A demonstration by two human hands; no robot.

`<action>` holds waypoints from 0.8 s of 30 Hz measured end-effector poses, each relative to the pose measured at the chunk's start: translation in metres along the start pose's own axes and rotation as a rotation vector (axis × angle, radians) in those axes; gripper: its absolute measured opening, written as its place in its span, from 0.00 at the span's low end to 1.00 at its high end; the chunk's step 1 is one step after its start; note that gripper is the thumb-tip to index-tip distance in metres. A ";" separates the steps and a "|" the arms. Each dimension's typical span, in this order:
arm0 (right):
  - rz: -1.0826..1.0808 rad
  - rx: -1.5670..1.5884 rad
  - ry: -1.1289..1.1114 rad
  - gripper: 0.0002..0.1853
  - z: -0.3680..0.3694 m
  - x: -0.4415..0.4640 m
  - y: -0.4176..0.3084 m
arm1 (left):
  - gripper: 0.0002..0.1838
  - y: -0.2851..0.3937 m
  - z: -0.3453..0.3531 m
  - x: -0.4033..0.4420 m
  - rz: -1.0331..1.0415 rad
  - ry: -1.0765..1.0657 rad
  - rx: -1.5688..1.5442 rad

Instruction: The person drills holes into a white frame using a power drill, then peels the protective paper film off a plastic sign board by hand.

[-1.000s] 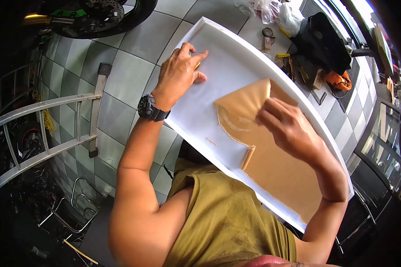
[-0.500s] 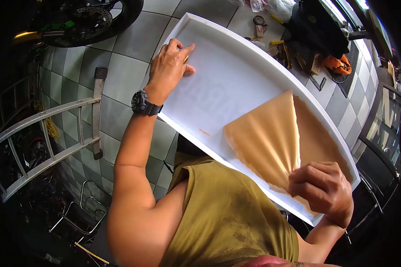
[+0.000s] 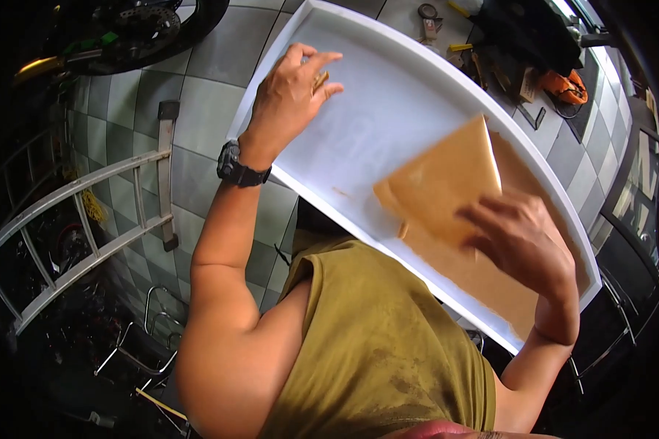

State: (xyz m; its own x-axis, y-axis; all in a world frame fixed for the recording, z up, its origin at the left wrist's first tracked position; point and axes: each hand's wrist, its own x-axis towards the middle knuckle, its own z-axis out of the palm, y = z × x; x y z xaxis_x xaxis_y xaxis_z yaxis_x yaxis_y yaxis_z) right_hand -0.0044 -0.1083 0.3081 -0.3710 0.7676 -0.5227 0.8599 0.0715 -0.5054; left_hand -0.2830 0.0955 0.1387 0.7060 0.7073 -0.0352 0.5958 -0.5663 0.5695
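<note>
A white shallow panel with raised edges (image 3: 366,95) lies across in front of me. Brown paper (image 3: 447,175) covers its right part, with one flap folded over and its outer corner pointing up. My right hand (image 3: 523,238) is over the paper flap, fingers stretched out and somewhat blurred; whether they touch it is unclear. My left hand (image 3: 293,99), with a black watch on the wrist, is over the panel's left end. Its index finger and thumb are apart, and a small brown scrap (image 3: 321,79) sticks out from the fingers. A tiny brown shred (image 3: 340,192) lies on the white surface.
A metal ladder (image 3: 88,194) stands at the left, and a motorcycle wheel (image 3: 168,36) is at the upper left. Tape (image 3: 427,11), several tools and an orange item (image 3: 567,88) lie on the tiled floor beyond the panel.
My right hand has loosened from its pinch on the paper, and the fingers have spread. The gathered paper has flattened. My left hand has shifted slightly right; the panel appears higher in view.
</note>
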 end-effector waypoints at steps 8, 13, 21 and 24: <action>-0.515 -0.211 0.152 0.06 0.069 0.123 -0.023 | 0.19 -0.032 0.011 -0.012 -0.064 0.263 -0.038; -0.500 -0.265 0.198 0.15 0.119 0.153 -0.035 | 0.16 -0.030 0.017 -0.024 -0.061 0.259 -0.191; -0.479 -0.320 0.112 0.27 0.121 0.126 -0.022 | 0.15 -0.045 0.020 -0.031 -0.016 0.356 -0.146; -0.484 -0.380 0.098 0.28 0.120 0.126 -0.023 | 0.14 -0.048 0.020 -0.034 -0.043 0.404 -0.160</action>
State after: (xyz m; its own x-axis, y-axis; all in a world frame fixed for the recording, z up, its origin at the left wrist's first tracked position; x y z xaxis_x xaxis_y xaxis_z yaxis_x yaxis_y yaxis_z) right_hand -0.1127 -0.0898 0.1717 -0.7313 0.6451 -0.2214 0.6739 0.6334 -0.3804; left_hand -0.3279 0.0905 0.0956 0.4561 0.8557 0.2443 0.5323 -0.4823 0.6957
